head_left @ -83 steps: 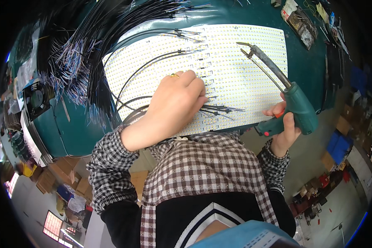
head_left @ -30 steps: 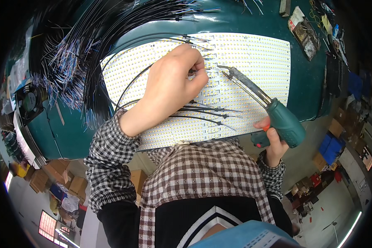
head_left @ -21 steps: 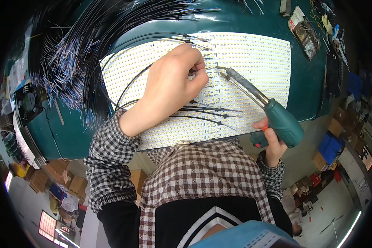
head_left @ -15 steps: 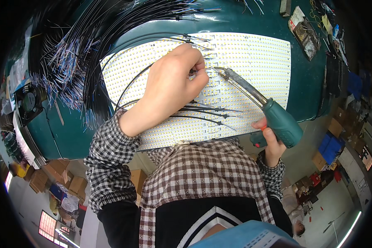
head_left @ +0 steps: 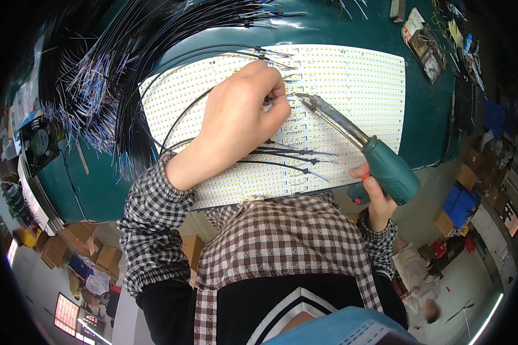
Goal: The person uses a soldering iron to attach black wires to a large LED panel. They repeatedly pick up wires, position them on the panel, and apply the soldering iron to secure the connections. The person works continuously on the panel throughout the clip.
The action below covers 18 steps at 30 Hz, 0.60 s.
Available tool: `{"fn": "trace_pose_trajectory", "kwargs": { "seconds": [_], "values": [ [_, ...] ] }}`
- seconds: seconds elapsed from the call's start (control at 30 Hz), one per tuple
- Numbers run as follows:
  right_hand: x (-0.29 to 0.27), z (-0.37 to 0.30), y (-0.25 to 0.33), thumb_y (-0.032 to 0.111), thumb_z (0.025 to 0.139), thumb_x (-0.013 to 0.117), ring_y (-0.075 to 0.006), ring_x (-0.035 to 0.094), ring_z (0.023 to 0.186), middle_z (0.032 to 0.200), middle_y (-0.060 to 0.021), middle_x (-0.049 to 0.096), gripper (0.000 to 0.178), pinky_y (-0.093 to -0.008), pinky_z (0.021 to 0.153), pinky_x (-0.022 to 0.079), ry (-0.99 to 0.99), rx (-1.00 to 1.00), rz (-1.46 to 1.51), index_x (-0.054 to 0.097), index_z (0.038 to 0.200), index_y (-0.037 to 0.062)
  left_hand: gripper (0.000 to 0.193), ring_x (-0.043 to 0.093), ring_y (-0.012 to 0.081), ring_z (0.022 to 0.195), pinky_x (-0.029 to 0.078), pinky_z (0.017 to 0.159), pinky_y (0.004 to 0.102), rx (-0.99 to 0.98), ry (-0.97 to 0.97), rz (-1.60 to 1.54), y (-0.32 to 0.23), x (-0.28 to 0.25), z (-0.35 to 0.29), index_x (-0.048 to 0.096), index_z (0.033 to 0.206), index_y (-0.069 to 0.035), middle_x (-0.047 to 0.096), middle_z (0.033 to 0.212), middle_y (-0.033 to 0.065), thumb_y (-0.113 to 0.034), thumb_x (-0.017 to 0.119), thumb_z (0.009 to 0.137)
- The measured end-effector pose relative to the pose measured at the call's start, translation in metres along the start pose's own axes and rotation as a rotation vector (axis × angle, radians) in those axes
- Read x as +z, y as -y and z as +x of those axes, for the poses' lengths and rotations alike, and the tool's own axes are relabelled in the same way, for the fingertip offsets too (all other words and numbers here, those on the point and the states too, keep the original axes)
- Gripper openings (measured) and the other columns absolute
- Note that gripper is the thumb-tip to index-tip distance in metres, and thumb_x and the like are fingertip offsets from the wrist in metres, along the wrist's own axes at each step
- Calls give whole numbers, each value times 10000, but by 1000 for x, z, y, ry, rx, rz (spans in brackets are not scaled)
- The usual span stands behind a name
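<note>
I see the left hand (head_left: 242,103) over the white LED panel (head_left: 362,115), thumb and finger pinched together on the end of a black cable (head_left: 184,118) that arcs in from the left; the grip itself is half hidden under the knuckles. The right hand (head_left: 381,198) is wrapped around the handle of a green soldering gun (head_left: 392,172), a finger at its red trigger, and the metal tip points up and left, just beside the left fingertips, near the thin wire poking out of them. Whether tip and panel touch, I cannot tell from where I sit. The panel lies on the dark green table (head_left: 98,198), its near edge close to the checked apron (head_left: 276,241). Several black leads (head_left: 293,153) with frayed ends lie across it below the left hand, and others (head_left: 236,46) curve over its far side. A great heap of wires (head_left: 98,86) spreads to the left (blue and white ends everywhere), with a small black fan (head_left: 40,140) near it. Toward the lower right, another person (head_left: 417,279) shows in the background.
</note>
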State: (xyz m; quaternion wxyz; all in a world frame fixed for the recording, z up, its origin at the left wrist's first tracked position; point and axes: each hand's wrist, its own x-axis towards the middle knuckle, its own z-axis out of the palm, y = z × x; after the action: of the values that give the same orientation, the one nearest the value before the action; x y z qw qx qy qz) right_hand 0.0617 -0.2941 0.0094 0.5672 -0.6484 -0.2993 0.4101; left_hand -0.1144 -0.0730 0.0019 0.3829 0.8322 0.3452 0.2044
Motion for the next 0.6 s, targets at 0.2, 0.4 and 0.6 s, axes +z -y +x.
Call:
{"fn": "trace_pose_trajectory", "kwargs": {
  "seconds": [0.2,0.4,0.6],
  "values": [
    [1,-1,0,5,824,656,-206,661,819,875,-120,684,187,-338,744,539,-6,8,5,640,1004,-45,78,582,309,642,471,573,397,1,0,3,0,0,0,565,731,-32,564,736,115,-51,638,713],
    [-3,-1,-5,182,874,611,-263,634,755,855,-180,633,387,-392,703,554,1,-70,-78,545,1116,-113,80,582,309,643,471,573,397,1,1,14,1,0,-1,563,731,-30,567,739,116,-49,638,711],
    [-2,-2,-5,203,872,612,-268,638,742,860,-180,632,435,-393,708,559,-38,-70,-41,525,1158,-113,56,596,313,671,477,588,399,-15,50,-34,-6,-10,-4,580,764,-23,583,762,120,-46,630,759]
  ]
}}
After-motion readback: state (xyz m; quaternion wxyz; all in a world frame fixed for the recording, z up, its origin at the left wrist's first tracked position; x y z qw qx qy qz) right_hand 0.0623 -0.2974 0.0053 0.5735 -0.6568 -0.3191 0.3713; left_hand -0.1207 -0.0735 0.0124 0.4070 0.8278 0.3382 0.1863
